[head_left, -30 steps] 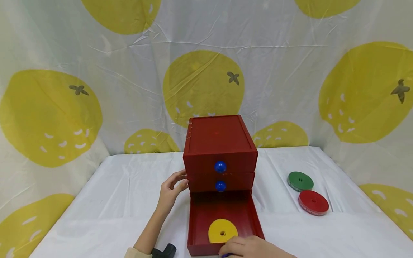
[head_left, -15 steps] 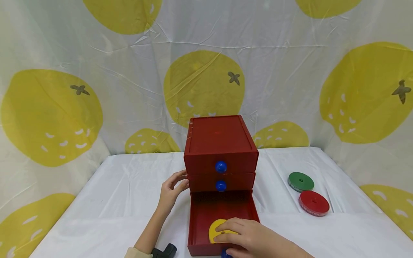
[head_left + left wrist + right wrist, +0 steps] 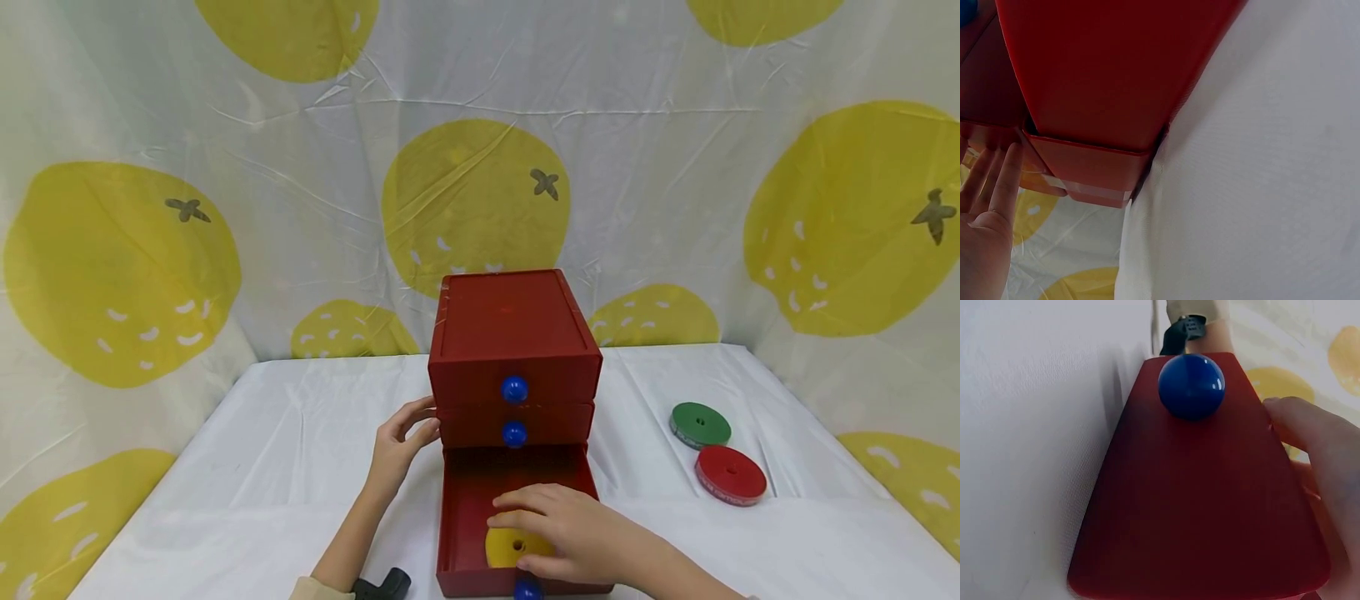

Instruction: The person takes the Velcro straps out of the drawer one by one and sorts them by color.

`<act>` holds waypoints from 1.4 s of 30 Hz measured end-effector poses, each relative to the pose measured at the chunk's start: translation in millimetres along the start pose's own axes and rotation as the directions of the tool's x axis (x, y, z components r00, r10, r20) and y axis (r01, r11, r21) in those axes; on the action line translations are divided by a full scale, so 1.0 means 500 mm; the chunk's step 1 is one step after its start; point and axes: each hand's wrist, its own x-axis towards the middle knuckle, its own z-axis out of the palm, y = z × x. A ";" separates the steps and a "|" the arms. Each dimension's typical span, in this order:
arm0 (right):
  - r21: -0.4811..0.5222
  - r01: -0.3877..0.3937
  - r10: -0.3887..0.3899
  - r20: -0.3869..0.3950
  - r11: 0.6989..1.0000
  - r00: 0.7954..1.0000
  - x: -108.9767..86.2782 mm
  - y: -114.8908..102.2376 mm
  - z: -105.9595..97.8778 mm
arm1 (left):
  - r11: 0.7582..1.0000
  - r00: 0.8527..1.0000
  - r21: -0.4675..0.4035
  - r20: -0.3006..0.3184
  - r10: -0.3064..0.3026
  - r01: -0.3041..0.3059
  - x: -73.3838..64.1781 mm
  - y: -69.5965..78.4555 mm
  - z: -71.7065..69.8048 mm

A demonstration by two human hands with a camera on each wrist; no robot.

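A red drawer cabinet (image 3: 513, 317) stands mid-table, its bottom drawer (image 3: 465, 517) pulled out. Inside that drawer, near the front, lies a yellow disc (image 3: 506, 547) with a small centre hole. My right hand (image 3: 577, 533) hovers over the disc, fingers spread along its far side and thumb near the drawer's front wall. In the right wrist view, the drawer front with its blue knob (image 3: 1191, 387) hides most of the fingers. With nearly straight fingers, my left hand (image 3: 397, 442) touches the cabinet's left side; the left wrist view shows that hand (image 3: 988, 219) against the red wall.
On the table to the right lie a green disc (image 3: 700, 425) and a red disc (image 3: 731, 475), close together, with lettering on their edges. Two upper drawers have blue knobs (image 3: 514, 389) and are closed. A lemon-print cloth (image 3: 480, 75) hangs behind the white-covered table (image 3: 330, 400).
My right hand has left the bottom drawer's knob and moved up and forward over the yellow disc. The left hand stays against the cabinet. The disc has not moved.
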 end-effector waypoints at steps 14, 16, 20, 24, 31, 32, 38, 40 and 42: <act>-0.011 -0.040 0.041 0.134 0.999 0.990 0.018 0.035 0.017 | 1.000 1.000 -0.004 0.002 0.001 -0.001 -0.001 0.002 0.001; 0.004 -0.040 0.039 0.176 0.999 0.984 0.019 0.037 0.023 | 1.000 1.000 -0.004 0.006 0.001 -0.001 -0.001 0.002 0.001; 0.009 -0.021 0.019 0.221 1.000 0.975 0.021 0.037 0.030 | 1.000 1.000 0.000 0.010 0.004 -0.004 -0.001 0.002 0.000; 0.016 -0.012 0.008 0.222 1.000 0.975 0.023 0.038 0.033 | 1.000 1.000 -0.001 0.013 0.004 -0.004 0.000 0.002 -0.001; 0.084 -0.112 0.086 0.267 0.990 0.960 0.028 0.037 0.035 | 1.000 1.000 0.000 0.011 0.008 -0.008 0.000 0.002 -0.001; 0.091 -0.133 0.103 0.276 0.987 0.956 0.028 0.036 0.035 | 1.000 1.000 0.000 0.011 0.007 -0.007 0.000 0.002 -0.001; 0.094 -0.166 0.134 0.285 0.982 0.949 0.032 0.032 0.033 | 1.000 1.000 0.002 0.008 0.003 -0.003 0.000 0.003 0.000; 0.081 -0.156 0.128 0.280 0.984 0.951 0.032 0.031 0.032 | 1.000 1.000 0.003 0.005 0.003 -0.003 0.000 0.004 0.001; 0.075 -0.159 0.132 0.281 0.984 0.951 0.033 0.031 0.032 | 1.000 1.000 0.002 0.004 0.004 -0.004 0.000 0.004 0.001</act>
